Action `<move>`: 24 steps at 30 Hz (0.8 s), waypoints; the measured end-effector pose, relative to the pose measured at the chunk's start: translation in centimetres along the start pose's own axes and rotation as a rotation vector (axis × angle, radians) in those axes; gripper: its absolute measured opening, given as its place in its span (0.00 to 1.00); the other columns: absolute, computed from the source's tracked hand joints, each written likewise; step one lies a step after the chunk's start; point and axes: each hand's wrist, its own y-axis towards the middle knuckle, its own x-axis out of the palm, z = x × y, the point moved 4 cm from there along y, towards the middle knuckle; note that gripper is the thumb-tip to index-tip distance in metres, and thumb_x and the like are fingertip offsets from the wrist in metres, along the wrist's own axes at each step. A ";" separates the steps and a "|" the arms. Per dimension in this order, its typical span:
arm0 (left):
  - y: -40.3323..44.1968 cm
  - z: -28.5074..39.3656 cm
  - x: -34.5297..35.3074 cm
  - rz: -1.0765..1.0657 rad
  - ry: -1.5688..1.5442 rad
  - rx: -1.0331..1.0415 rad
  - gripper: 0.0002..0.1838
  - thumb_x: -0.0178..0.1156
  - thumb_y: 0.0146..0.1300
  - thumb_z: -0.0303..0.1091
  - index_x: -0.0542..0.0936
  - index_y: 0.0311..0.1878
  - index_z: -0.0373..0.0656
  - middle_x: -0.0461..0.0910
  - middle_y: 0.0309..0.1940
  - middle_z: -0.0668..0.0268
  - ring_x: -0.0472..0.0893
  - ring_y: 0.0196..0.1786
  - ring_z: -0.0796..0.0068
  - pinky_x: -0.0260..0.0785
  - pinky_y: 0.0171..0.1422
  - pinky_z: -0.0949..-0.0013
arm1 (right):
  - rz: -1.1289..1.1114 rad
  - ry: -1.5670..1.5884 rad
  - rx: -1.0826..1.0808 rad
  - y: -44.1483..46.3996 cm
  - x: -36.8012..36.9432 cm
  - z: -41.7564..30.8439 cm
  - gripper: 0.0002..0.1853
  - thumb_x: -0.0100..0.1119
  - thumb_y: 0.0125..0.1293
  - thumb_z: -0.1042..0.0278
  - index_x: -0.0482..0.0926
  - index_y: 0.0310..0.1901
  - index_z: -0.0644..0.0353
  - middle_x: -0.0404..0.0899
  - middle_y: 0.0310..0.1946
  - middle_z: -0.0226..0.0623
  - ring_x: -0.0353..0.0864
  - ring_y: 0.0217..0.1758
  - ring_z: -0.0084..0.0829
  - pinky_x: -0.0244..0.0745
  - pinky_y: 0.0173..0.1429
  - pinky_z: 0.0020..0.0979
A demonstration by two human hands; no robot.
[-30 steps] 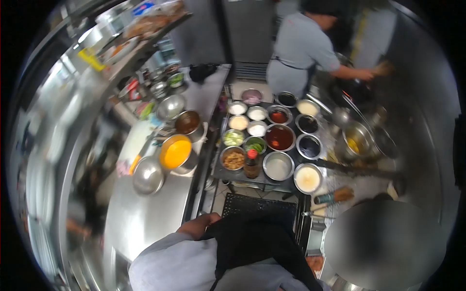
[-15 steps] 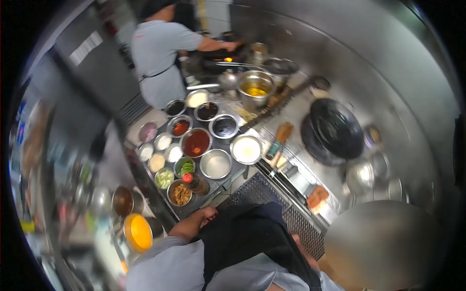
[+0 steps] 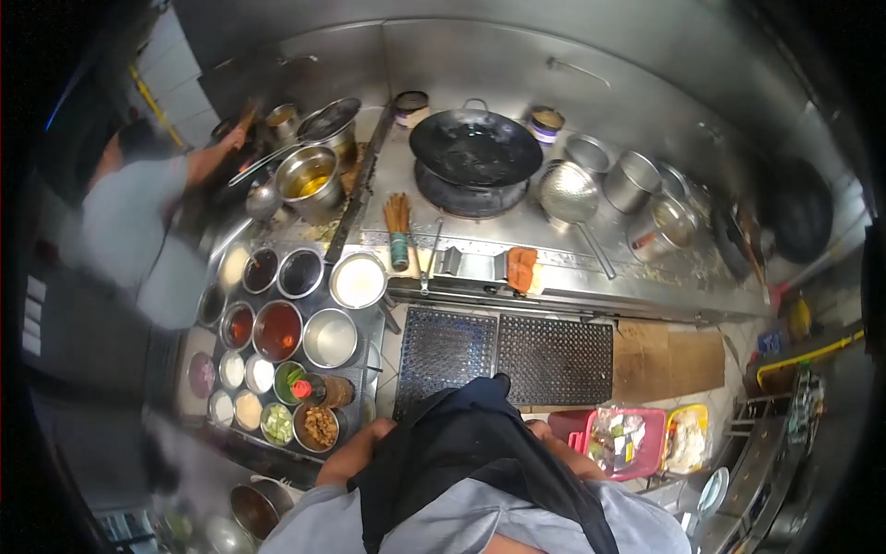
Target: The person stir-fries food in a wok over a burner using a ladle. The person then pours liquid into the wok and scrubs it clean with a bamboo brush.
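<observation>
My left hand (image 3: 378, 430) hangs at the left edge of my black apron (image 3: 443, 471), beside the cart of bowls; its fingers are mostly hidden by the cloth. On the other side, my right hand (image 3: 542, 431) is partly covered by the apron too, close to a pink bin (image 3: 652, 443). Nearest my left hand are a red-capped bottle (image 3: 323, 391) and a bowl of brown fried pieces (image 3: 318, 427). Ahead, a black wok (image 3: 475, 148) sits on a burner ring. A perforated ladle-like strainer (image 3: 568, 192) lies to its right.
Bowls of sauces, such as a red one (image 3: 277, 330), crowd the cart at left. A steel pot of yellow oil (image 3: 309, 182) and a bamboo brush (image 3: 398, 231) are on the stove. Black rubber mats (image 3: 554, 360) cover the floor. A co-worker (image 3: 148, 217) stands far left.
My view has swung to the right, bringing the wok to the centre and the pink bin into sight. The co-worker and cart now appear further left. My hands stay low by the apron.
</observation>
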 end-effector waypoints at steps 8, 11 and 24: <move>0.3 -2.3 2.1 0.070 -0.759 -0.592 0.16 0.55 0.63 0.43 0.86 0.42 0.44 0.85 0.39 0.56 0.84 0.42 0.59 0.75 0.48 0.63 | 0.235 0.535 0.404 -4.7 -4.7 -6.0 0.25 0.53 0.62 0.62 0.78 0.59 0.63 0.85 0.44 0.52 0.88 0.35 0.40 0.83 0.38 0.37; -0.1 -0.7 0.9 0.083 -0.379 -0.415 0.17 0.54 0.65 0.44 0.86 0.42 0.42 0.85 0.37 0.55 0.84 0.41 0.58 0.75 0.47 0.61 | 0.281 0.533 0.356 -5.6 -5.7 -8.5 0.19 0.53 0.64 0.62 0.82 0.51 0.64 0.86 0.38 0.46 0.87 0.32 0.38 0.81 0.34 0.34; -4.9 6.9 -4.0 0.001 -0.046 -0.227 0.23 0.58 0.56 0.51 0.86 0.45 0.43 0.85 0.47 0.55 0.83 0.52 0.53 0.75 0.57 0.60 | 0.678 1.056 -1.346 -29.0 -38.6 -36.6 0.16 0.56 0.64 0.58 0.68 0.23 0.57 0.65 0.18 0.33 0.66 0.23 0.30 0.76 0.43 0.50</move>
